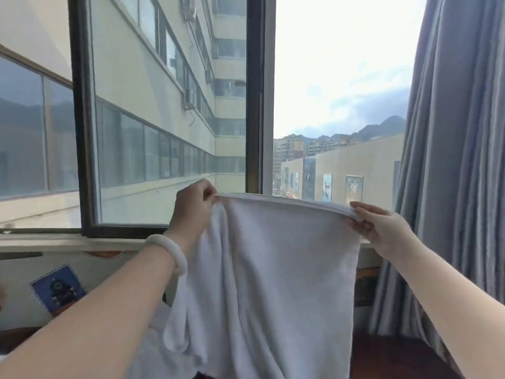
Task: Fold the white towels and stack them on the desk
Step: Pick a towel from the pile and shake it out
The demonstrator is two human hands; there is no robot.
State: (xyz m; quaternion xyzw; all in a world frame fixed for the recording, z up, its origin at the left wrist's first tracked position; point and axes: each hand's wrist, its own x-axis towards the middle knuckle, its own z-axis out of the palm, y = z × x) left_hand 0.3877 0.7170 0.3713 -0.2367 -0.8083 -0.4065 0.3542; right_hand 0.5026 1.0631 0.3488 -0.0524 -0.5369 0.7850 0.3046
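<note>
Grip: left hand [194,206] and right hand [382,228] each pinch a top corner of the white towel [267,269].
Towel: held up before the window [169,119], doubled along its top edge, hanging in loose folds.
Left wrist: pale bangle [169,253].
Right side: blue-grey curtain [459,160].

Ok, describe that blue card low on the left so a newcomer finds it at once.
Start at the dark-framed window and drop to the pale sill below it. Under the sill, left of the left forearm, a tilted blue card sits against the wall. It alone is blue with a dark printed figure; the towel nearby is plain white.
</note>
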